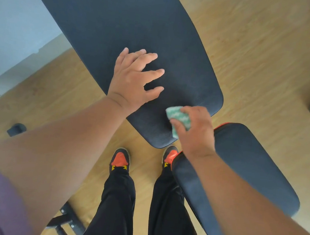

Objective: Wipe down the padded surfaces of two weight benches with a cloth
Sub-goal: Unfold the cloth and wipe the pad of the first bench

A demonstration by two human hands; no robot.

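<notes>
A long black padded backrest (109,27) runs from the upper left down to the middle of the view. My left hand (133,79) rests flat on it, fingers spread. At the pad's near end, my right hand (194,130) grips a folded green and white cloth (177,117) and presses it onto the black surface. To the lower right lies the bench's black seat pad (243,173) with an orange trim along its edge; my right forearm crosses over it.
My two feet in orange and black shoes (119,159) stand on the wooden floor (260,61) just below the pad's end. Black metal frame bars (64,220) lie at bottom left. A small dark block (16,129) sits on the floor at left. A pale wall (14,18) rises at upper left.
</notes>
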